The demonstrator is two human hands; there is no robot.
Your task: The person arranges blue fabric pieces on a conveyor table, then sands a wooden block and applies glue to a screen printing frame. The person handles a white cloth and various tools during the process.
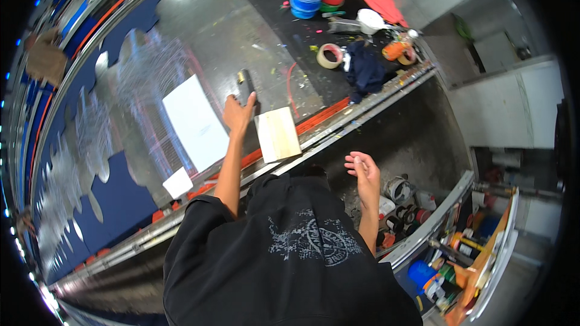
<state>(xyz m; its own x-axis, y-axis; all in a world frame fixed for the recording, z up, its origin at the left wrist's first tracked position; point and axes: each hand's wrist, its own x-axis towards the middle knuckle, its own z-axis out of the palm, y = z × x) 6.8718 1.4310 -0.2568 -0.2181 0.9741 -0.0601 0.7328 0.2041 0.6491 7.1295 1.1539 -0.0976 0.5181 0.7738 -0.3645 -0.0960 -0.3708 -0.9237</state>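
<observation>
My left hand [238, 113] reaches over the dark worktable [211, 12], thumb and fingers apart. Right by the thumb lies a dark tool [244, 80] with a yellowish end, and its exact kind is unclear. A pale wooden board [278, 135] rests at the table's near edge, to the right of that hand. On its left is a white sheet [194, 122], with a smaller white piece [178, 183] nearer me. My right hand [364, 174] hangs in the air beyond the edge, its fingers loosely bent and apart, holding nothing I can see.
Blue tubs [306, 0], a tape roll [330, 56], a dark cloth [365, 69], an orange bottle [394, 50] and a red cloth [380, 1] crowd the far right. Dark blue sheet material [124, 205] with cut shapes covers the left. Below right stands a cluttered cart [444, 278].
</observation>
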